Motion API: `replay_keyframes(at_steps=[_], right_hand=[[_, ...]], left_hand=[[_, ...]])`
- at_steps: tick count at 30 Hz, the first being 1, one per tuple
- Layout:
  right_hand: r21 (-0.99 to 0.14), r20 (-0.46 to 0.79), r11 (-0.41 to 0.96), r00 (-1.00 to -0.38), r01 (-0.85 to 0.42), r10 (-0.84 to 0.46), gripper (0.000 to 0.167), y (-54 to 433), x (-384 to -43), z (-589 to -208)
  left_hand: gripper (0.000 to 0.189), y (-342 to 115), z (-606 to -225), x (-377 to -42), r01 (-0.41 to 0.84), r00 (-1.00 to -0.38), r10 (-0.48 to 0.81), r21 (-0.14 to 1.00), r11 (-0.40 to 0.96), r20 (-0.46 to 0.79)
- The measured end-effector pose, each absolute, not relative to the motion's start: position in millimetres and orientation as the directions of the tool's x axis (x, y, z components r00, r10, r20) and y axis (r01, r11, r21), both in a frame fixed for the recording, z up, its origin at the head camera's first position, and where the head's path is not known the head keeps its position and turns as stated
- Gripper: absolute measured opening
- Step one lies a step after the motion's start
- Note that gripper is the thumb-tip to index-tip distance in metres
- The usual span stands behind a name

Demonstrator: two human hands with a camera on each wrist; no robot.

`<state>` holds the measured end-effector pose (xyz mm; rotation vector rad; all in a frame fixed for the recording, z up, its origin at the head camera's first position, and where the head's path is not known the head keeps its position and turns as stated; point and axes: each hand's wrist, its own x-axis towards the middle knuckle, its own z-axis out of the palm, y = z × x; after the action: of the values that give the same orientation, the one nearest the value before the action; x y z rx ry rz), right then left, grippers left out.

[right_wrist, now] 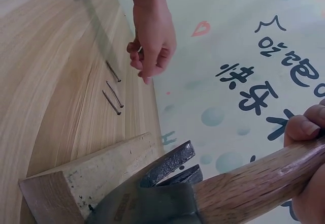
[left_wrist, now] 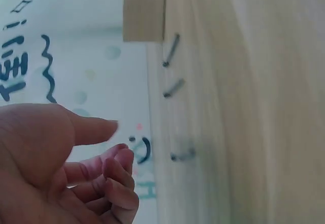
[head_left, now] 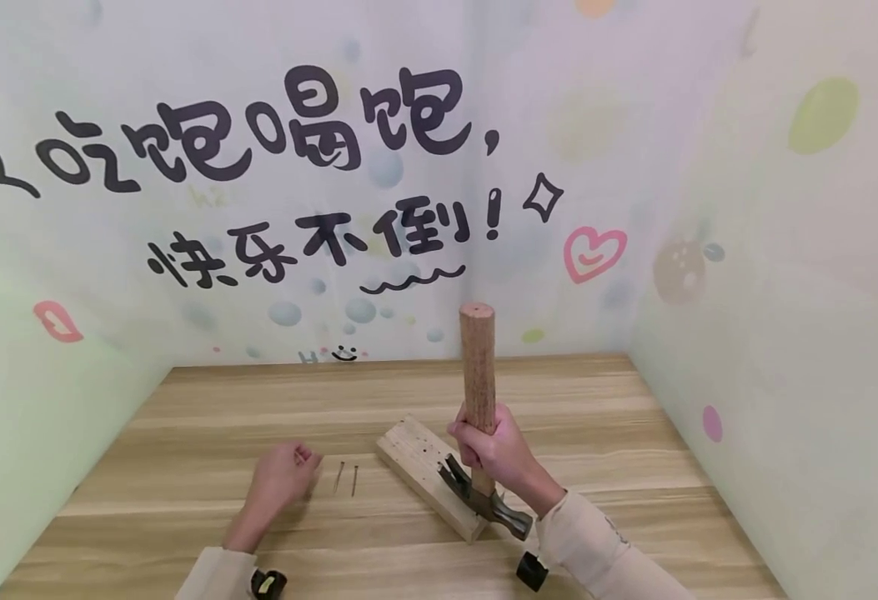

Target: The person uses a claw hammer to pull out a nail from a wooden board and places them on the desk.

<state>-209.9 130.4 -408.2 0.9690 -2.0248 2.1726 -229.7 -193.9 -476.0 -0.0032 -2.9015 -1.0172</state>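
My right hand [head_left: 502, 447] grips the wooden handle of a claw hammer [head_left: 479, 367], which stands upright with its head down. The metal head is in front of a pale wooden block [head_left: 416, 450]; whether it touches the block I cannot tell. My left hand [head_left: 283, 477] is over the table left of the block, fingers loosely bent and holding nothing. Just right of it lie two nails [head_left: 354, 481] in the head view. Both wrist views show three nails [left_wrist: 175, 88] lying in a row. In the right wrist view, small dark marks dot the block [right_wrist: 101, 176].
The wood-grain table [head_left: 318, 400] meets a printed backdrop [head_left: 408, 250] at the back and on both sides. Black straps with small devices [head_left: 532, 572] sit at both wrists, over light sleeves [head_left: 596, 542].
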Motion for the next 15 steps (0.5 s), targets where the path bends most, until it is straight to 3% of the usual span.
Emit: replay_keyframes(at_steps=[7,15], right_hand=[[-0.9,0.429,-0.099,-0.822,-0.425,-0.375,0.023,134,-209,-407],[-0.893,0.43,-0.035,-0.83,-0.448,-0.354,0.026,132,-207,-406]], left_hand=[[0.022,-148,-473,-248,0.094,-0.991,0.02,0.594,0.799,0.13],[0.048,-85,-479,-257,0.127,-0.986,0.05,0.532,0.837,0.157]])
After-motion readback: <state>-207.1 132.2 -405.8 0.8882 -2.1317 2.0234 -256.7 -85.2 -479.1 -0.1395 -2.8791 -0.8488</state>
